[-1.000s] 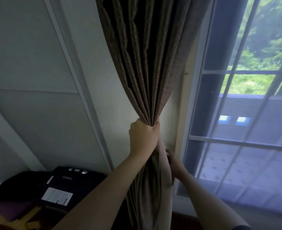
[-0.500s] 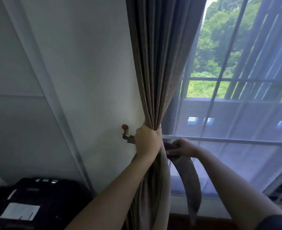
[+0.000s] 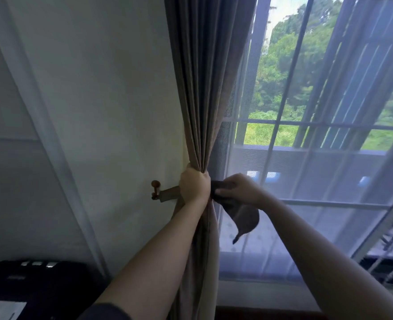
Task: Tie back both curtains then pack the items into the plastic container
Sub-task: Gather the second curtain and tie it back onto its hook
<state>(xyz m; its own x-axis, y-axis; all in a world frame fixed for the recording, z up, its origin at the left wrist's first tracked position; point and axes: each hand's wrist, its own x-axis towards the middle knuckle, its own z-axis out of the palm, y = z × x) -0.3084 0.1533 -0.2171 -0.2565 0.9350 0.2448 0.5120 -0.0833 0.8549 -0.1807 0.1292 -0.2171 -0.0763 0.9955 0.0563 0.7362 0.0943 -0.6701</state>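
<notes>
Head view: your left hand (image 3: pixel 193 184) is wrapped in a fist round the gathered curtain (image 3: pixel 202 88), a heavy, matte grey-brown cloth whose deep vertical pleats narrow to a tight bunch at your grip. Your right hand (image 3: pixel 239 189), just beside it, pinches the tieback (image 3: pixel 244 215) between thumb and curled fingers. The tieback is a flat band of the same dull fabric, and its loose end droops in a rounded flap that tapers to a point. A short stretch of the band runs from behind your left hand to a hook (image 3: pixel 155 189) on the wall (image 3: pixel 98 88), which has 2 rounded reddish-brown knobs. The curtain hangs at the window's left edge, against that smooth, pale wall. Right of it a sheer curtain (image 3: pixel 306 181), fine-meshed and see-through, covers the window bars, with green trees beyond. At lower left sits a black case (image 3: pixel 40 287) with a white label, its writing too blurred to read.
</notes>
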